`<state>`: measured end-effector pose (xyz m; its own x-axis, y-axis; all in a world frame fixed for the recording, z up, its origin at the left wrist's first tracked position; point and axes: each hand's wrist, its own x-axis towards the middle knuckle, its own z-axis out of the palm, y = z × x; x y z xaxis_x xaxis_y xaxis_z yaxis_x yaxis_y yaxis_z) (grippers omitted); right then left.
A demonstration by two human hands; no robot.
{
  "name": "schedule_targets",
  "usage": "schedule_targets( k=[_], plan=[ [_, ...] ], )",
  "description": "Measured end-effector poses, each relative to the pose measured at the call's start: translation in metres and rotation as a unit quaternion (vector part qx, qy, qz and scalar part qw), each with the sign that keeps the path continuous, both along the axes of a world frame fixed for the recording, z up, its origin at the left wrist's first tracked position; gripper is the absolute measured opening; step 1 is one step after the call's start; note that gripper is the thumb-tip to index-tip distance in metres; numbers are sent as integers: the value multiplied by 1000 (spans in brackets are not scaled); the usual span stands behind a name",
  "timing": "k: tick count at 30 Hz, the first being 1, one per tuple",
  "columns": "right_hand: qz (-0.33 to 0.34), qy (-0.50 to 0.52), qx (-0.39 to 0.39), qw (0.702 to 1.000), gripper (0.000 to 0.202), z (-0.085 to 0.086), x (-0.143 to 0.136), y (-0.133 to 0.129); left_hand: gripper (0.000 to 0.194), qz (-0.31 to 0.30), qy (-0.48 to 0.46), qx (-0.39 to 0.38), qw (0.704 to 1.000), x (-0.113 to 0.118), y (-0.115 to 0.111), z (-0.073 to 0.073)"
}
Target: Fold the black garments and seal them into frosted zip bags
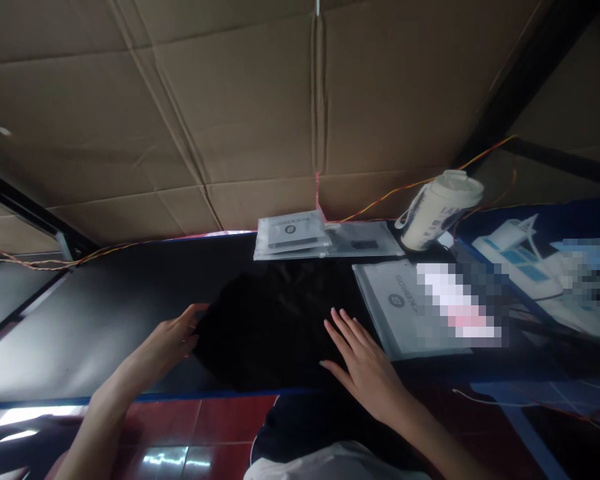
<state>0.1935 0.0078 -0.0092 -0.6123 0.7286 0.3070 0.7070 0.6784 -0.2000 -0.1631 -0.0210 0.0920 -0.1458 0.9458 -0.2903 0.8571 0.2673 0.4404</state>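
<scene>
A black cloth-like item (270, 327) lies on the black table surface (100, 313) in front of me; its folds are too dark to make out. My left hand (177, 333) is at the left edge of this item, fingers curled and pressed round its edge. On the right, my right hand (357, 360) rests palm down on the item with its fingers spread. Beside my right hand lies a frosted zip bag (390, 307) with printed lettering. Behind the dark item are stacked frosted bags (293, 230) and another flat bag (363, 240).
A white lidded cup (440, 210) stands at the back right. White and blue objects (520, 257) lie farther right. Yellow and red wires run along the back edge, below a cardboard wall (250, 113). Black metal posts stand at both sides.
</scene>
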Motion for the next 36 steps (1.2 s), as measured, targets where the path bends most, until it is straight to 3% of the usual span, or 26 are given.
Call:
schedule_targets(
  k=[3, 6, 11, 17, 22, 29, 36],
  plan=[
    [-1, 5, -2, 1000, 62, -1, 0, 0, 57, -9, -8, 9, 1000, -2, -3, -10],
    [3, 3, 4, 1000, 62, -2, 0, 0, 62, 23, 42, 50, 998, -8, -1, -26],
    [2, -7, 17, 1000, 62, -2, 0, 0, 59, 56, 37, 90, 994, -11, 19, -41],
    [2, -10, 22, 1000, 62, -3, 0, 1, 44, 32, 98, 125, 987, -8, 57, -38],
    [-3, -4, 12, 1000, 63, -3, 0, 1, 33, -6, 91, 135, 987, -8, 70, -28],
    [1, -2, 7, 1000, 63, -3, 0, 1, 49, -6, 95, 107, 990, -7, 42, -26],
    [-2, -2, 6, 1000, 64, -4, 1, 0, 42, 24, 54, 33, 998, -11, 8, -21]
  ],
)
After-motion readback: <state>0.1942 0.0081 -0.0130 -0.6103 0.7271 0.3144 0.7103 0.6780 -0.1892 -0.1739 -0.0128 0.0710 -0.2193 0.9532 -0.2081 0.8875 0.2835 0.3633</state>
